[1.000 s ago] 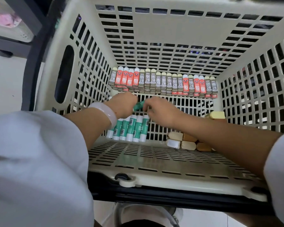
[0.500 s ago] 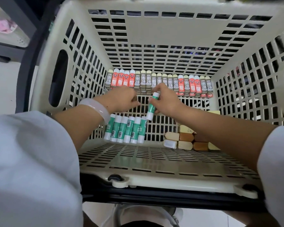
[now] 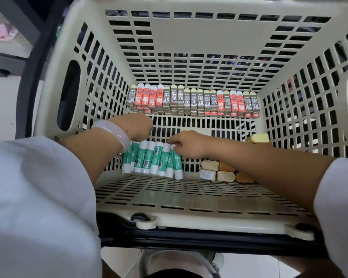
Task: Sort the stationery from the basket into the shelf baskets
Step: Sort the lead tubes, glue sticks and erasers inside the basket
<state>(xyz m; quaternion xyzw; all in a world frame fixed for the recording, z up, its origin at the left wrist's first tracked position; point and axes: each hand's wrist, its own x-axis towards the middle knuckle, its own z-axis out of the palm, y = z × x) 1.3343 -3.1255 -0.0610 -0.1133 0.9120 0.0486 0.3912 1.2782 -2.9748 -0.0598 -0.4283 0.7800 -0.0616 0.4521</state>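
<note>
While both arms are reaching into the cream slatted basket (image 3: 185, 221), the right hand (image 3: 191, 145) is pinching the top of the end glue stick (image 3: 177, 163), lying last in the green-and-white glue row (image 3: 149, 159) on the basket's floor. Left hand (image 3: 138, 125) is hovering clenched, holding nothing visible. Erasers (image 3: 193, 101) are lining the basket's far wall.

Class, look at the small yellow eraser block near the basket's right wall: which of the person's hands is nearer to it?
Right. The right hand lies left of the small yellow eraser block, fingers on the green-and-white glue sticks; the left hand is farther left.
</note>
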